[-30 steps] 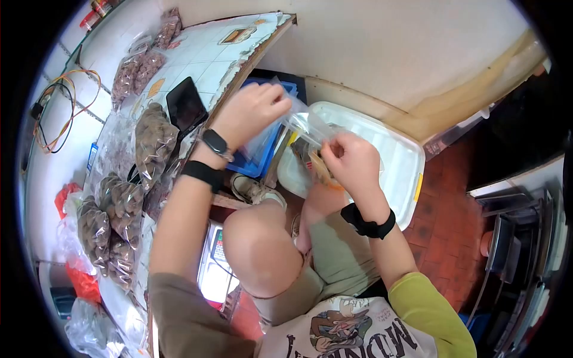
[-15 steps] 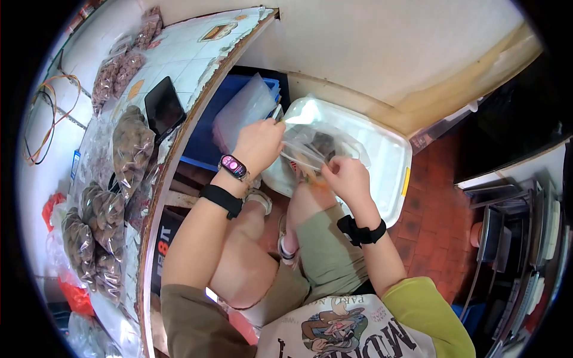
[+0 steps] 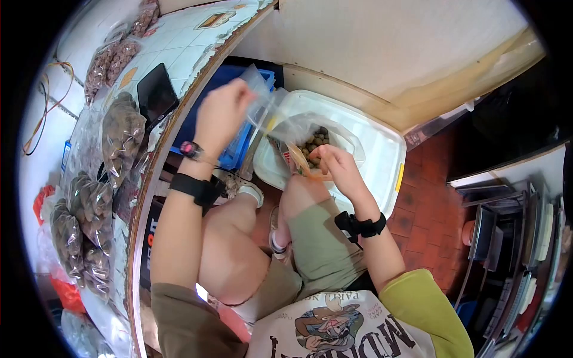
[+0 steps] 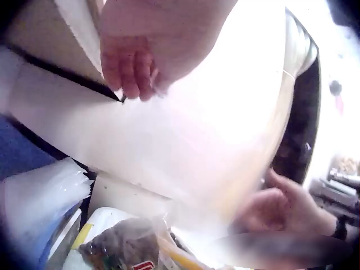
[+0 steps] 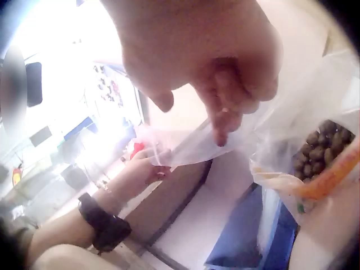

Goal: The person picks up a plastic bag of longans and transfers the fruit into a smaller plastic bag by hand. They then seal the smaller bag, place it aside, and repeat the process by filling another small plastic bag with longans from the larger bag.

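Note:
My left hand (image 3: pixel 224 113) is raised at the table's edge, fingers curled round a clear plastic bag (image 3: pixel 262 107). That bag stretches toward my right hand in the right wrist view. My right hand (image 3: pixel 339 169) is beside a larger clear bag (image 3: pixel 349 140) of brown, round, nut-like pieces (image 3: pixel 316 140). In the right wrist view its thumb stands apart from its fingers (image 5: pixel 222 132), which overlap the thin plastic. The larger bag lies open over the white tub (image 3: pixel 382 149), with an orange-printed edge near my knee.
On the table (image 3: pixel 179 51) to the left lie several filled clear bags (image 3: pixel 122 137) and a black phone (image 3: pixel 157 92). Blue crates (image 3: pixel 236 152) stand under the table edge. A metal rack (image 3: pixel 495 238) is at the right, above the red tiled floor (image 3: pixel 427 221).
The left hand dipped beside the right, then moved up and left, drawing the clear plastic with it. Brown pieces in the larger bag have come into view. The right hand's fingers have loosened.

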